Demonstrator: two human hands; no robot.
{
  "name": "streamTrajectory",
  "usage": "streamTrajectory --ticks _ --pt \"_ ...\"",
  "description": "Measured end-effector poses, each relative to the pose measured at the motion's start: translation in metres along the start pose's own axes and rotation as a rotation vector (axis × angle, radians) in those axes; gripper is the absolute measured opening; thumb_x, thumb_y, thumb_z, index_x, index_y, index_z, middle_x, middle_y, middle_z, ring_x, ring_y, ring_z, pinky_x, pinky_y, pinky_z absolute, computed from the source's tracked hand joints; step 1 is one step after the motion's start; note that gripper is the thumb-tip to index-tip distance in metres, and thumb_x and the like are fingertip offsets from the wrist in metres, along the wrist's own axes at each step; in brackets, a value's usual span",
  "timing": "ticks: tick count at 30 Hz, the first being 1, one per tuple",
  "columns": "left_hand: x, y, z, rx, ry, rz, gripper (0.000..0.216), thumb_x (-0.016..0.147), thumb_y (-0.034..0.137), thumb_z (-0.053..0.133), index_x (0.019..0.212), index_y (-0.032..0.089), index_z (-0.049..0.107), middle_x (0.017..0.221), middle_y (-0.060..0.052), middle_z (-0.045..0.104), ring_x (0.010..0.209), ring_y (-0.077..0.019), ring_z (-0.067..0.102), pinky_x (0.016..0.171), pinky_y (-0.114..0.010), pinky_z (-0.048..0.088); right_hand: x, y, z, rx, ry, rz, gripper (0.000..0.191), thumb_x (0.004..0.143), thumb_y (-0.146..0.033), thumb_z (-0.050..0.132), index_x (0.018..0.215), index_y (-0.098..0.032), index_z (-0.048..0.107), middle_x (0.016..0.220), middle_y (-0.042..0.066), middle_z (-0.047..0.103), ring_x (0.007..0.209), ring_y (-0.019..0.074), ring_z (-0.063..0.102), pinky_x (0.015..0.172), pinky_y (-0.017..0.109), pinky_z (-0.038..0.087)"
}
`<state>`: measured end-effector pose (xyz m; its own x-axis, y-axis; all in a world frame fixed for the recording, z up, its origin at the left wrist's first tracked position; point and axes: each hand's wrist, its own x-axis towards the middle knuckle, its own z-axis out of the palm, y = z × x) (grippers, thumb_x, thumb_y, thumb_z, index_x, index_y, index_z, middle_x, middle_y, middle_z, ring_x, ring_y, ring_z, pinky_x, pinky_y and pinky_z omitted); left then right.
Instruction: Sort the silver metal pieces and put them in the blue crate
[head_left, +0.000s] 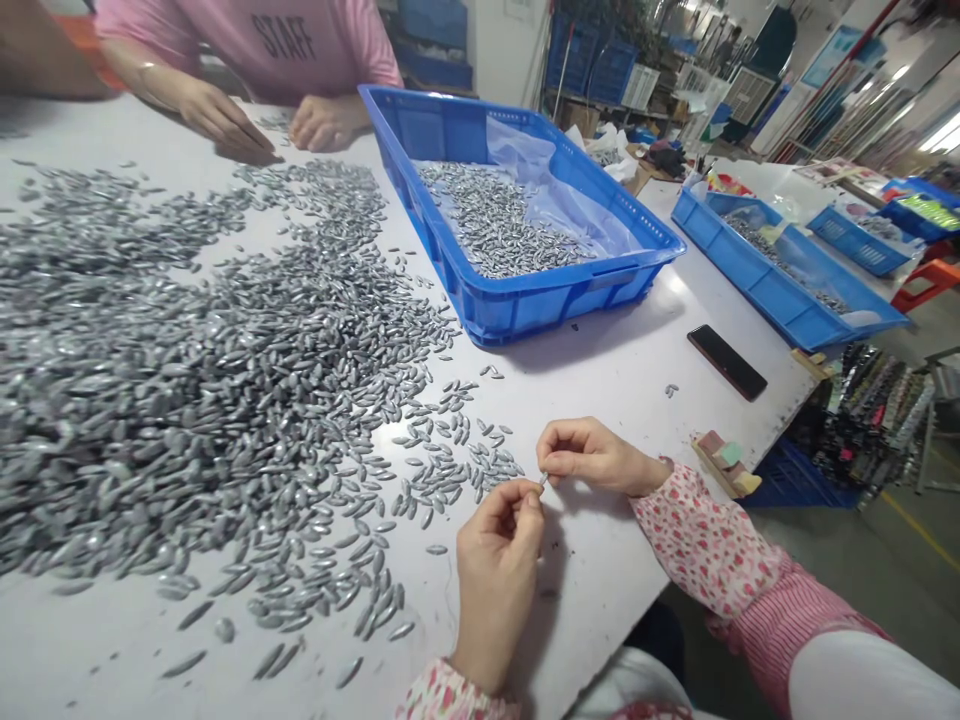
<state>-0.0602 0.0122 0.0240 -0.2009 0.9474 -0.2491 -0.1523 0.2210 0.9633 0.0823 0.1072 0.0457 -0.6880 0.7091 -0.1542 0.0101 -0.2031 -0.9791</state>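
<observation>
And there's the right hand point(592, 455), fingertips pinched on a tiny silver metal sliver point(543, 479), its long axis tilting up toward that hand! The left hand point(495, 570) is bunched just beside it, contact hidden. The white table's edge point(622, 630) runs close below them, a grey heap of seed-shaped metal pieces point(225, 400) spreads left, and a blue plastic crate point(525, 310) sits well ahead.
</observation>
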Motion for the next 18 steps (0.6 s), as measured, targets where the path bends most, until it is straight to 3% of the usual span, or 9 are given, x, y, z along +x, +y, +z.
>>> streamTrajectory --ticks 8,18 --pt "-0.0004 -0.0026 -0.0018 -0.004 -0.003 -0.017 0.033 0.084 0.048 0.065 0.083 0.015 0.068 0.057 0.002 0.051 0.051 -0.011 0.043 0.049 -0.02 0.037 -0.0009 -0.0001 -0.0002 0.039 0.027 0.023 0.024 0.084 -0.034 0.071 0.082 -0.013 0.06 0.072 -0.001 0.059 0.063 0.0078 0.055 0.064 0.022 0.046" --pt "0.0003 -0.0049 -0.0017 -0.009 -0.047 -0.021 0.036 0.087 0.05 0.063 0.08 0.015 0.065 0.055 0.004 0.047 0.05 -0.0099 0.041 0.049 -0.019 0.033 -0.0017 -0.001 -0.0018 -0.036 -0.041 0.006 0.02 0.086 -0.03 0.068 0.082 -0.012 0.062 0.073 -0.001 0.06 0.067 0.0081 0.054 0.066 0.022 0.045"
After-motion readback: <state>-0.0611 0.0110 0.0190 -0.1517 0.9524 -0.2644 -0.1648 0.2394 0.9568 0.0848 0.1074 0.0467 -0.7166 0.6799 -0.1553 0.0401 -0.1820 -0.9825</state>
